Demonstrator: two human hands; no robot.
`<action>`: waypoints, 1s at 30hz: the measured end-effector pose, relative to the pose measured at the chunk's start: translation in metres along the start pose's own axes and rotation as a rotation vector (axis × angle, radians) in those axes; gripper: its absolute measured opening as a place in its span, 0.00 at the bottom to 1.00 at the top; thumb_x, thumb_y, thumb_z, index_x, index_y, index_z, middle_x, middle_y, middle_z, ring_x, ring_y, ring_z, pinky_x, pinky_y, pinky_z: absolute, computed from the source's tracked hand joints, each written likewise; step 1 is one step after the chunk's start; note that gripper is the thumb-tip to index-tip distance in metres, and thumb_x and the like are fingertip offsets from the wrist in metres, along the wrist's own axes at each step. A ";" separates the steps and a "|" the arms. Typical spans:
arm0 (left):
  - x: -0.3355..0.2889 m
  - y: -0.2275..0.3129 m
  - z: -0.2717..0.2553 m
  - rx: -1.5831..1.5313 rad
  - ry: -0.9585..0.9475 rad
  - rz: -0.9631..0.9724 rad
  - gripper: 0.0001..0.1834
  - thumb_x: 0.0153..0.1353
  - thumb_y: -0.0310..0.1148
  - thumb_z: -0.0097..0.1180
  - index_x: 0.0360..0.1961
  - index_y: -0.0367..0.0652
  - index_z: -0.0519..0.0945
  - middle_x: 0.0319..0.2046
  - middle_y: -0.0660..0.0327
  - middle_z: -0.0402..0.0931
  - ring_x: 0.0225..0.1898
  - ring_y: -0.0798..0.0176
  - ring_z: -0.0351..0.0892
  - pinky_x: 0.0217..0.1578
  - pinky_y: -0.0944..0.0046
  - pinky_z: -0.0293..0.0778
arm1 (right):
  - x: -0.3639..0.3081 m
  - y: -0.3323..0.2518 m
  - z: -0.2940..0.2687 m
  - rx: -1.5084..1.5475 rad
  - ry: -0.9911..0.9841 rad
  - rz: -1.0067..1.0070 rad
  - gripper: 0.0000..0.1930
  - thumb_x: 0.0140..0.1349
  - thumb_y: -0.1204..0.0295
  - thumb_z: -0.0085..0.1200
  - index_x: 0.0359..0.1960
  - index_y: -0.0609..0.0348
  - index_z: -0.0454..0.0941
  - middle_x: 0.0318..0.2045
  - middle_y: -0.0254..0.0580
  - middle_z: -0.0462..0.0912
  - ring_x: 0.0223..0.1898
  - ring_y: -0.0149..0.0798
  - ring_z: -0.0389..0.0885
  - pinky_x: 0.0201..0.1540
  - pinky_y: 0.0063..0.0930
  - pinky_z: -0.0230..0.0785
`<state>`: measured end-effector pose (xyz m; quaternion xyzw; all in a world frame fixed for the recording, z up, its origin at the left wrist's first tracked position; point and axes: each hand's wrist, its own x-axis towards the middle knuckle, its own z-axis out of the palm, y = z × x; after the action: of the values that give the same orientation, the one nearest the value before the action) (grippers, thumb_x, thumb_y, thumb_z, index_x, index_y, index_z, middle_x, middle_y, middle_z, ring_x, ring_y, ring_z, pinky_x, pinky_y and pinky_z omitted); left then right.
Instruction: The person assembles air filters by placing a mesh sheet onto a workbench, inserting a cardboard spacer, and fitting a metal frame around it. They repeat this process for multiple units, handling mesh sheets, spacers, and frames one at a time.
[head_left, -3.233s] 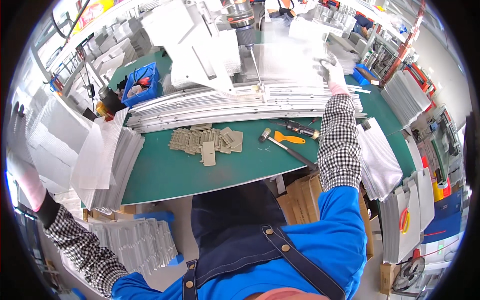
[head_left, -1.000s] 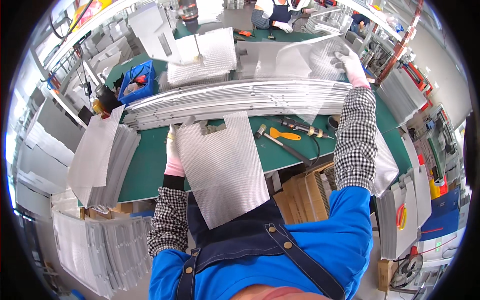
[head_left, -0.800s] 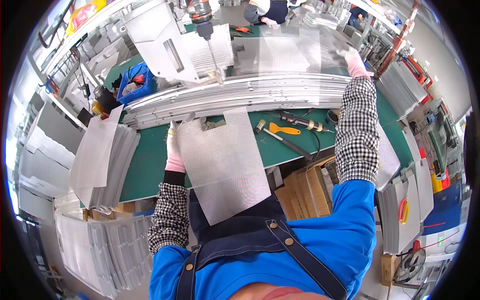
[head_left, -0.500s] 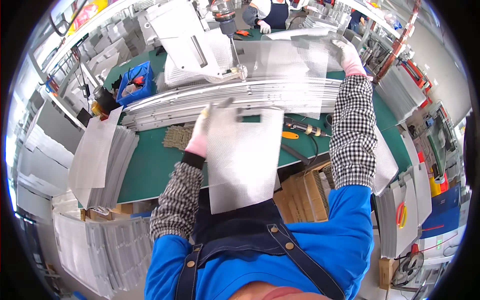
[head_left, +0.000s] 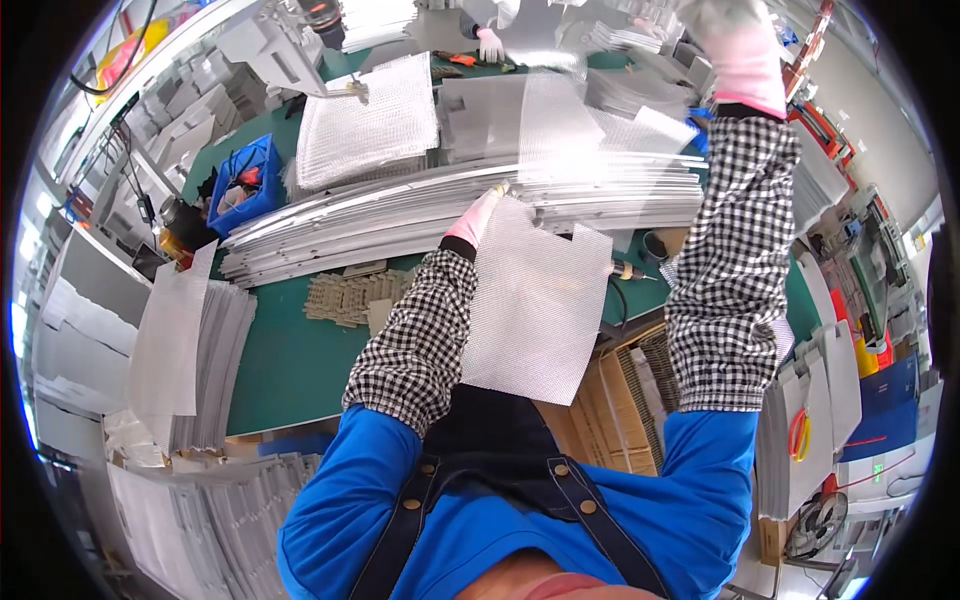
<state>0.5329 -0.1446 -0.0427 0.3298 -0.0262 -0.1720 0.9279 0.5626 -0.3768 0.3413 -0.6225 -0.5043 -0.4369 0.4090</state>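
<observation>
My left hand (head_left: 478, 218), in a pink and white glove, is closed on the upper left edge of a silvery mesh sheet (head_left: 538, 305). The sheet hangs tilted in front of my apron and has a notch in its top edge. My right hand (head_left: 738, 45), gloved the same way, is stretched out to the far right; motion blurs its fingers, so what it holds, if anything, cannot be made out. Beyond the left hand, a bundle of long metal strips (head_left: 350, 222) crosses the bench. Another mesh sheet (head_left: 555, 115) lies flat past the strips.
A green bench (head_left: 285, 350) carries a stack of sheets (head_left: 220, 350) at left, a blue bin (head_left: 248, 185), small beige pieces (head_left: 345, 298) and a power screwdriver (head_left: 630, 270). A white machine (head_left: 270, 50) stands at the far left. A co-worker's gloved hand (head_left: 490, 45) rests across the bench.
My right hand has moved farther out and up to the right. The left hand has shifted right with its mesh sheet, which is now more tilted. The whole view has shifted too.
</observation>
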 end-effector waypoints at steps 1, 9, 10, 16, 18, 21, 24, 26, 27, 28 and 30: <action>-0.007 0.001 -0.010 0.032 -0.010 0.020 0.29 0.76 0.53 0.38 0.62 0.39 0.69 0.52 0.45 0.77 0.47 0.46 0.80 0.52 0.50 0.75 | 0.002 -0.020 0.005 -0.168 0.002 -0.069 0.10 0.62 0.71 0.62 0.39 0.68 0.83 0.35 0.43 0.88 0.38 0.35 0.86 0.44 0.25 0.77; 0.011 -0.005 -0.013 0.169 0.034 0.045 0.28 0.76 0.54 0.37 0.63 0.42 0.66 0.50 0.44 0.78 0.44 0.45 0.80 0.47 0.54 0.78 | -0.052 0.069 0.036 0.287 -0.139 0.662 0.15 0.69 0.75 0.47 0.53 0.70 0.71 0.53 0.56 0.76 0.54 0.48 0.75 0.60 0.38 0.68; 0.001 -0.010 -0.005 0.127 0.058 0.040 0.28 0.76 0.54 0.38 0.62 0.41 0.66 0.50 0.44 0.78 0.44 0.45 0.80 0.48 0.53 0.78 | -0.087 0.091 0.060 0.578 -0.066 0.897 0.16 0.69 0.76 0.45 0.56 0.71 0.69 0.56 0.59 0.73 0.57 0.50 0.74 0.63 0.40 0.66; 0.005 0.004 -0.050 0.169 0.159 0.130 0.30 0.74 0.56 0.44 0.59 0.38 0.70 0.52 0.45 0.76 0.49 0.48 0.79 0.52 0.53 0.75 | -0.044 0.048 0.075 1.332 0.175 1.063 0.21 0.71 0.80 0.36 0.65 0.73 0.61 0.67 0.67 0.63 0.67 0.57 0.66 0.73 0.46 0.59; 0.021 -0.003 -0.037 0.255 0.116 0.118 0.32 0.73 0.56 0.46 0.62 0.37 0.72 0.59 0.55 0.74 0.57 0.59 0.74 0.58 0.62 0.70 | -0.027 0.095 0.021 0.318 -0.161 0.463 0.18 0.75 0.73 0.40 0.62 0.64 0.70 0.64 0.50 0.73 0.65 0.36 0.71 0.67 0.29 0.67; 0.001 -0.007 -0.020 0.457 0.201 0.183 0.34 0.73 0.54 0.46 0.65 0.34 0.70 0.63 0.53 0.72 0.62 0.59 0.71 0.63 0.63 0.63 | 0.008 0.075 0.020 0.675 0.067 0.365 0.14 0.65 0.77 0.49 0.52 0.65 0.76 0.49 0.51 0.82 0.49 0.46 0.80 0.56 0.45 0.72; -0.010 -0.010 0.015 0.688 0.215 0.187 0.34 0.72 0.54 0.45 0.65 0.33 0.70 0.64 0.51 0.71 0.63 0.58 0.69 0.65 0.63 0.61 | 0.029 0.064 -0.001 0.938 0.123 0.264 0.16 0.65 0.75 0.49 0.54 0.64 0.74 0.50 0.52 0.81 0.51 0.48 0.79 0.58 0.47 0.72; -0.012 -0.001 0.016 0.553 0.237 0.067 0.34 0.72 0.53 0.45 0.65 0.33 0.70 0.62 0.50 0.72 0.62 0.59 0.71 0.62 0.63 0.64 | 0.027 0.048 0.010 1.501 0.153 0.443 0.15 0.66 0.74 0.49 0.53 0.64 0.75 0.49 0.52 0.82 0.51 0.47 0.80 0.58 0.45 0.72; -0.015 0.005 0.010 0.477 0.295 0.026 0.33 0.72 0.53 0.45 0.64 0.33 0.71 0.61 0.50 0.73 0.60 0.59 0.72 0.61 0.63 0.66 | 0.005 0.034 0.025 1.461 0.079 0.556 0.15 0.67 0.73 0.48 0.53 0.64 0.75 0.49 0.52 0.82 0.52 0.47 0.80 0.57 0.43 0.72; -0.016 0.003 0.007 0.397 0.335 -0.028 0.33 0.72 0.53 0.45 0.64 0.34 0.71 0.60 0.50 0.74 0.59 0.59 0.73 0.60 0.63 0.68 | -0.020 0.029 0.037 1.396 0.010 0.674 0.15 0.67 0.72 0.47 0.52 0.64 0.75 0.49 0.52 0.82 0.52 0.47 0.80 0.57 0.42 0.72; -0.020 -0.008 0.021 0.267 0.141 0.072 0.32 0.73 0.54 0.45 0.61 0.35 0.73 0.56 0.51 0.77 0.53 0.59 0.77 0.54 0.62 0.72 | -0.078 0.093 0.062 -0.311 -0.569 0.843 0.14 0.64 0.78 0.59 0.49 0.73 0.75 0.44 0.52 0.85 0.50 0.42 0.82 0.59 0.28 0.74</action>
<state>0.5081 -0.1560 -0.0300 0.4605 0.0046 -0.1100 0.8808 0.6536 -0.3532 0.2430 -0.9185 -0.2305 -0.1180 0.2989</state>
